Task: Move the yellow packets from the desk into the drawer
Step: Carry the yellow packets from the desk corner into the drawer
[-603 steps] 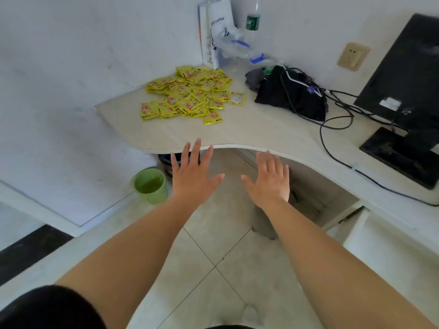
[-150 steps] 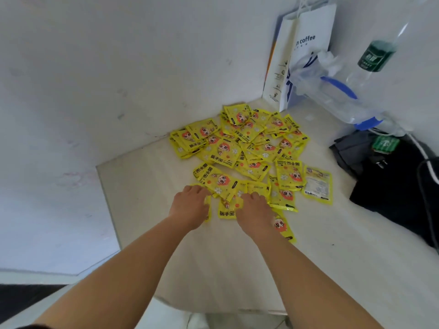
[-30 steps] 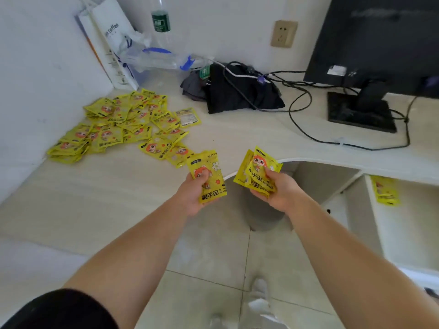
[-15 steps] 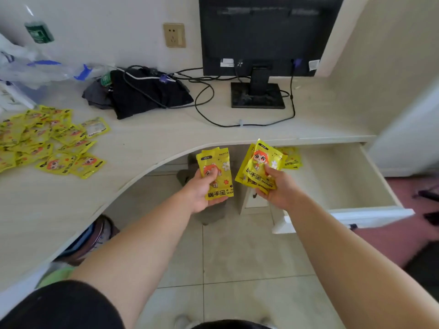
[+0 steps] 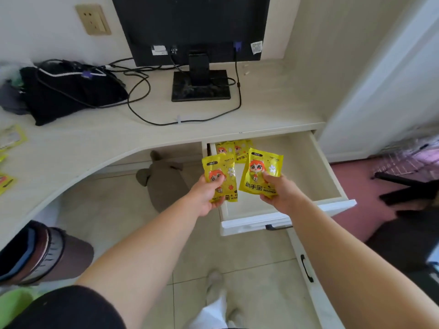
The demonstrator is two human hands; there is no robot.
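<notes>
My left hand (image 5: 206,194) grips a small stack of yellow packets (image 5: 219,172) with an orange cartoon face, held over the left front corner of the open drawer (image 5: 306,167). My right hand (image 5: 279,193) grips another stack of yellow packets (image 5: 260,172) above the drawer's front half. A few yellow packets (image 5: 234,149) lie inside the drawer at its back left. On the pale desk (image 5: 118,138), a few more packets (image 5: 7,160) show at the far left edge of view.
A black monitor (image 5: 190,27) on its stand sits behind the drawer, with cables (image 5: 142,112) trailing over the desk and a black bag (image 5: 69,91) to the left. A closed drawer with a black handle (image 5: 306,268) is below. A grey cloth (image 5: 164,181) and a bin (image 5: 40,252) sit on the floor.
I have turned right from the packet pile toward the drawer. Both hands, each still holding packets, have come forward and now hover over the open drawer.
</notes>
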